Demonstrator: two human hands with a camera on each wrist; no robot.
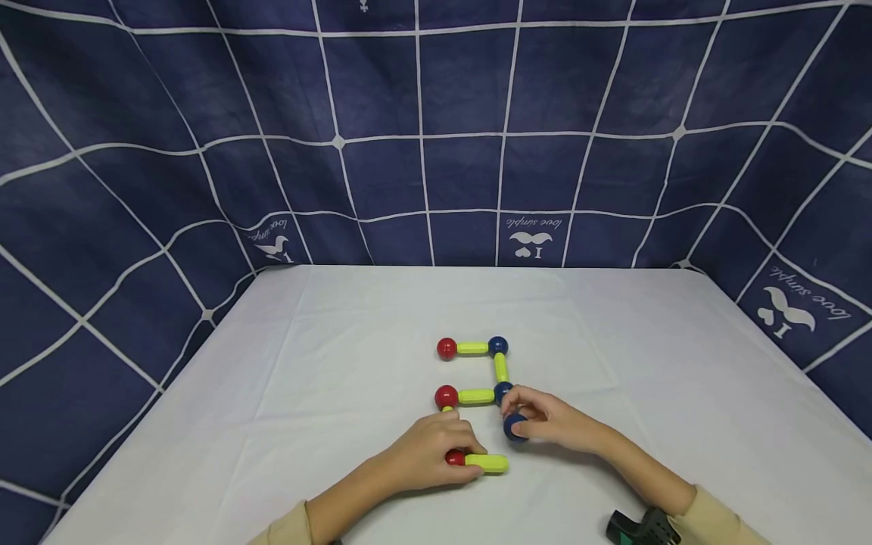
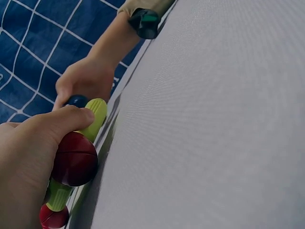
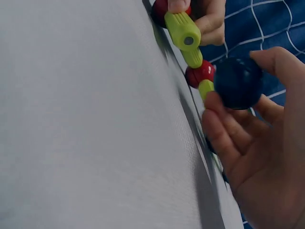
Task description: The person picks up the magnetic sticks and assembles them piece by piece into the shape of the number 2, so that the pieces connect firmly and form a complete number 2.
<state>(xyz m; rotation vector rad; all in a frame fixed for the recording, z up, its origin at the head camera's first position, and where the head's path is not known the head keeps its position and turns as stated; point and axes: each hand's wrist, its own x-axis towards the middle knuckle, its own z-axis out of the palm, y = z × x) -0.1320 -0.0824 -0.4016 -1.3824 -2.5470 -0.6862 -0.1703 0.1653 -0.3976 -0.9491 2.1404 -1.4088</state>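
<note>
My left hand point(image 1: 436, 452) pinches a yellow-green magnetic rod point(image 1: 492, 463) where it joins a red ball point(image 2: 75, 160). The rod's free end, with a round metal disc, points toward my right hand point(image 1: 555, 418). That hand holds a loose blue ball point(image 3: 238, 83) between thumb and fingers, just right of the rod's end. Beyond my hands lies a linked shape of rods and balls. A red ball point(image 1: 446, 397) joins by a rod point(image 1: 476, 397) to a blue ball point(image 1: 502, 392), partly hidden by my right fingers. Another rod runs from that red ball down under my left hand.
At the shape's far side, a red ball point(image 1: 446, 349), a rod point(image 1: 473, 348) and a blue ball point(image 1: 498, 346) form a row. An upright rod point(image 1: 501, 368) links it nearer. White cloth covers the table point(image 1: 327, 363); a navy checked curtain point(image 1: 463, 174) surrounds it.
</note>
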